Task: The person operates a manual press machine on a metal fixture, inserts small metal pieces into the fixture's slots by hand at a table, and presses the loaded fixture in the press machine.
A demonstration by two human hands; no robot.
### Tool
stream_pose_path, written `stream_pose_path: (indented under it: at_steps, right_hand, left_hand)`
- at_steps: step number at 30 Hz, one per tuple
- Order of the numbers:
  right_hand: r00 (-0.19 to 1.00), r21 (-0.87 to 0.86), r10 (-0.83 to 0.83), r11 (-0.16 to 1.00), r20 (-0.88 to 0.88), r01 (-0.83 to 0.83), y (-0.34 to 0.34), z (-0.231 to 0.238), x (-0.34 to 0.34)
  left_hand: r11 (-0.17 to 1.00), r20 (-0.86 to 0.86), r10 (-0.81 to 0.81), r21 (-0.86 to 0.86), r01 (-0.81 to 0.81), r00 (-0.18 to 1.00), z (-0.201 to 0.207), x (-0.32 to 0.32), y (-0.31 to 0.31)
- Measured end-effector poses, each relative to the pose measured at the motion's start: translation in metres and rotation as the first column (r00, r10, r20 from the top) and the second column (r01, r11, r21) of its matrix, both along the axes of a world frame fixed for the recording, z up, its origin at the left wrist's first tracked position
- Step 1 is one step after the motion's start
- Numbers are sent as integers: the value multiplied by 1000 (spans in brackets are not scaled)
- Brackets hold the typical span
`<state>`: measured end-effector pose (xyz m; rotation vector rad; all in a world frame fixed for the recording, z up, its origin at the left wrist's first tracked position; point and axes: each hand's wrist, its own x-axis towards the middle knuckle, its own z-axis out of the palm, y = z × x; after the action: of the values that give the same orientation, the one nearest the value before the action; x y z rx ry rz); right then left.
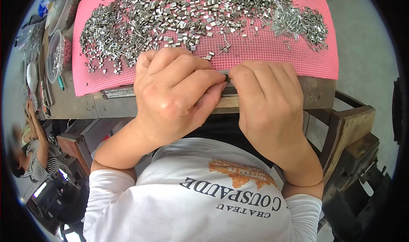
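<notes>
Both of my hands meet at the front edge of the table, fingers curled in. Between the thumb and forefinger of my left hand is a small dark metal piece, mostly covered by the fingertips. My right hand is closed right beside it, its fingertips against or very near the same piece; what it pinches is hidden. Just beyond the knuckles, many loose small square metal parts lie on a pink mesh mat. Thin silver pins are heaped toward the right.
A metal rail runs along the table's front edge, under my hands. Clear plastic tubs stand at the left with a teal-handled tool next to them. A person in a striped top sits further left. Wooden framework is at the right.
</notes>
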<state>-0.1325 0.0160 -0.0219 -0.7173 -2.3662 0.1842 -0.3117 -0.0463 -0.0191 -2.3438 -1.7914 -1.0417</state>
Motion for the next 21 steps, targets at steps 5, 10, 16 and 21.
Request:
stream_pose_path:
  at_steps: [5, 10, 16, 21]
  right_hand:
    - [999, 39, -24, 999, 40, 22, -3, -1, -3]
    - [1000, 3, 6, 1000, 11, -6, 0, 3, 0]
    - [998, -218, 52, 974, -37, -59, 9, 21, 17]
    - [997, -234, 53, 970, -46, -63, 21, 24, 16]
  left_hand:
    - [999, -1, 9, -38, -9, 1000, 0, -1, -2]
    - [992, 59, -6, -126, 13, 998, 3, -9, -3]
    - [985, 167, 39, -175, -9, 985, 18, -23, -5]
    - [980, 219, 185, -108, -165, 958, 13, -47, -1]
